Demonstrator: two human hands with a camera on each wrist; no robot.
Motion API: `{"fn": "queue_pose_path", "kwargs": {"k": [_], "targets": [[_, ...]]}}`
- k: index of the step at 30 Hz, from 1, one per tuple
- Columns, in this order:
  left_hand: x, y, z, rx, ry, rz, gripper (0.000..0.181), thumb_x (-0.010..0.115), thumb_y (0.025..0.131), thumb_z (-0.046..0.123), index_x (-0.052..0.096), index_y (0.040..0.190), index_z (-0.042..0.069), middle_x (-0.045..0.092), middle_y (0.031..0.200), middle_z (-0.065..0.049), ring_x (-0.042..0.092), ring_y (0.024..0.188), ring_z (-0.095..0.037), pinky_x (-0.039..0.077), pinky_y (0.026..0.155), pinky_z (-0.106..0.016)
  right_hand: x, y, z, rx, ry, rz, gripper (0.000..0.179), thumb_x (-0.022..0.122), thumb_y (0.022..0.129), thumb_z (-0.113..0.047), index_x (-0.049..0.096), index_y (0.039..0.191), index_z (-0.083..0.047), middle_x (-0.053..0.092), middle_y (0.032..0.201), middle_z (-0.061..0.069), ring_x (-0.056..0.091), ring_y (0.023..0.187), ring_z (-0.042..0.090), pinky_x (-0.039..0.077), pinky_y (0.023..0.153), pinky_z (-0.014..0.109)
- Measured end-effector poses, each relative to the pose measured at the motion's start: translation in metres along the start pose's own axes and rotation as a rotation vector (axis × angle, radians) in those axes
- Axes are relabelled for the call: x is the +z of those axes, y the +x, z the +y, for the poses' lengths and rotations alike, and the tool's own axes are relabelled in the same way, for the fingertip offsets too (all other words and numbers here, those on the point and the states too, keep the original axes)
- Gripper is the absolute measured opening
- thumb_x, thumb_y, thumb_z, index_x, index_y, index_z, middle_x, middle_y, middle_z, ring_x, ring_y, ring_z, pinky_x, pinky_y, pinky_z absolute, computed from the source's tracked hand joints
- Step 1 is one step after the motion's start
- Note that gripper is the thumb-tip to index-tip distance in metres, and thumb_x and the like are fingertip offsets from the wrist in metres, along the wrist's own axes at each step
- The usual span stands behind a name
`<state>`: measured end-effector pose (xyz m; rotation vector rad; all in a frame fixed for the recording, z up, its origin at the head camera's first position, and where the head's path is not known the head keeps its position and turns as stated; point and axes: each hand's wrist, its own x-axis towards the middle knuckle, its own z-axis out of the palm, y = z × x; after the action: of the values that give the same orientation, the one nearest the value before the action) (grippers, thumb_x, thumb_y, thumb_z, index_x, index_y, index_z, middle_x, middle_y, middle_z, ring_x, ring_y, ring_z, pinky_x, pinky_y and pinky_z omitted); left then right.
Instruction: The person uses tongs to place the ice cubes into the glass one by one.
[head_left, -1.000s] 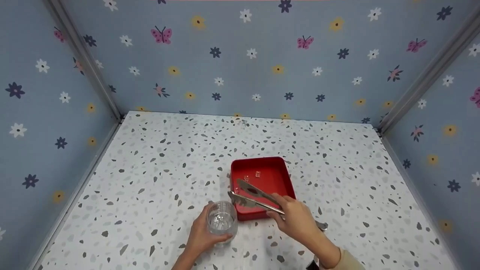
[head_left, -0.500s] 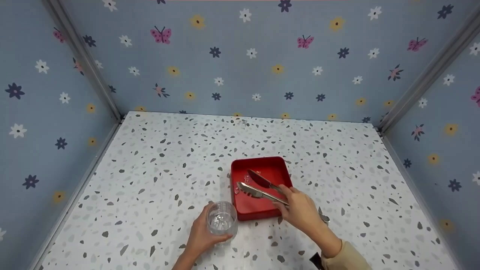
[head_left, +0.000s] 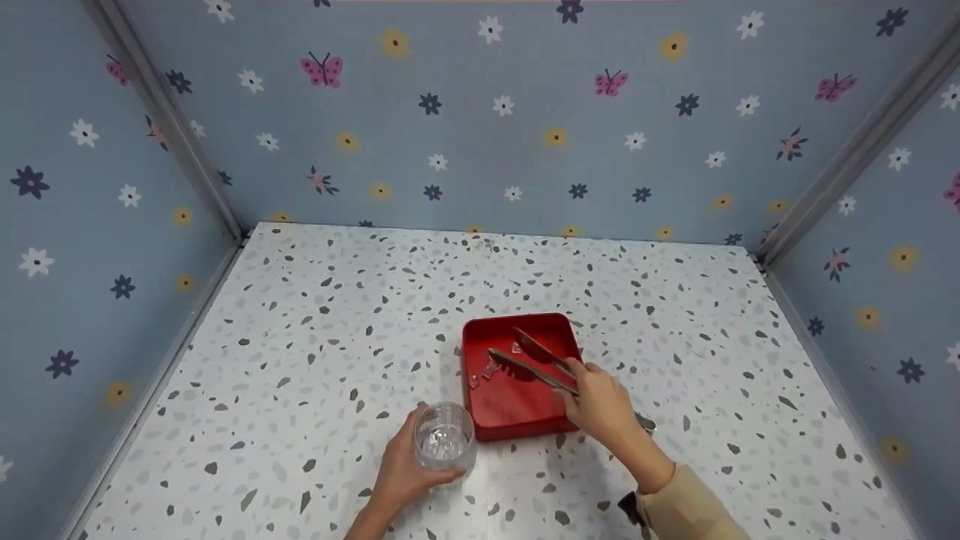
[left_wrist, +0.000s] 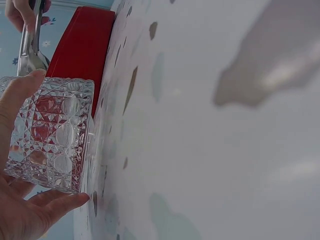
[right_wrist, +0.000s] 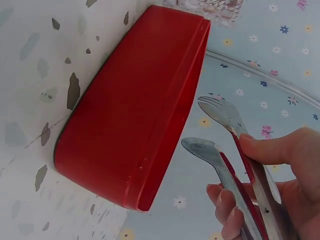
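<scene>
My left hand (head_left: 405,461) grips a clear cut-glass tumbler (head_left: 444,436) around its side; the left wrist view shows thumb and fingers about the patterned glass (left_wrist: 55,132). The glass stands beside the near left corner of a red tray (head_left: 517,409). My right hand (head_left: 604,405) holds metal tongs (right_wrist: 240,165), their two arms spread with nothing seen between the tips. In the head view the tong tips are over the tray, near several small clear pieces (head_left: 489,367) lying at its left side. Another clear piece (head_left: 516,348) lies farther back, close to the tips.
The tray rests on a white speckled tabletop (head_left: 337,337). Flower-patterned blue panels (head_left: 465,112) enclose the back and both sides, with grey metal posts (head_left: 172,127) at the corners. A black thing (head_left: 631,508) shows by the right sleeve.
My right hand has carried the tongs away from the glass, back and right over the tray. The left hand and the glass have stayed in place.
</scene>
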<state>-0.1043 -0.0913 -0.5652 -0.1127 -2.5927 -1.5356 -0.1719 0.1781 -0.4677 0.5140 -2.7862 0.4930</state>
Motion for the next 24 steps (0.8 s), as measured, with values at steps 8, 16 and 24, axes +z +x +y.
{"fn": "queue_pose_path", "kwargs": {"k": [8, 16, 24], "targets": [[0.0, 0.0, 0.002, -0.014, 0.012, -0.002, 0.107, 0.085, 0.044, 0.039, 0.035, 0.13, 0.002, 0.044, 0.128, -0.019, 0.043, 0.114, -0.035, 0.037, 0.095, -0.048, 0.012, 0.007, 0.008, 0.033, -0.048, -0.007, 0.035, 0.069, 0.074, -0.019, 0.057, 0.1, 0.001, 0.053, 0.069, 0.01, 0.055, 0.056, 0.026, 0.047, 0.045, 0.039], [0.0, 0.001, 0.002, -0.02, 0.031, -0.001, 0.106, 0.085, 0.044, 0.039, 0.035, 0.13, 0.001, 0.044, 0.128, -0.02, 0.043, 0.114, -0.035, 0.036, 0.095, -0.048, 0.024, 0.015, 0.011, 0.098, -0.082, -0.034, 0.033, 0.069, 0.074, -0.02, 0.056, 0.097, 0.0, 0.054, 0.07, 0.013, 0.056, 0.058, 0.032, 0.048, 0.048, 0.045], [0.0, 0.0, 0.003, -0.021, 0.022, 0.007, 0.106, 0.086, 0.043, 0.037, 0.035, 0.129, 0.001, 0.044, 0.128, -0.02, 0.043, 0.114, -0.036, 0.036, 0.095, -0.048, 0.036, 0.021, 0.012, 0.099, -0.099, -0.017, 0.031, 0.069, 0.074, -0.019, 0.056, 0.092, 0.002, 0.056, 0.07, 0.016, 0.057, 0.06, 0.037, 0.048, 0.048, 0.047]]}}
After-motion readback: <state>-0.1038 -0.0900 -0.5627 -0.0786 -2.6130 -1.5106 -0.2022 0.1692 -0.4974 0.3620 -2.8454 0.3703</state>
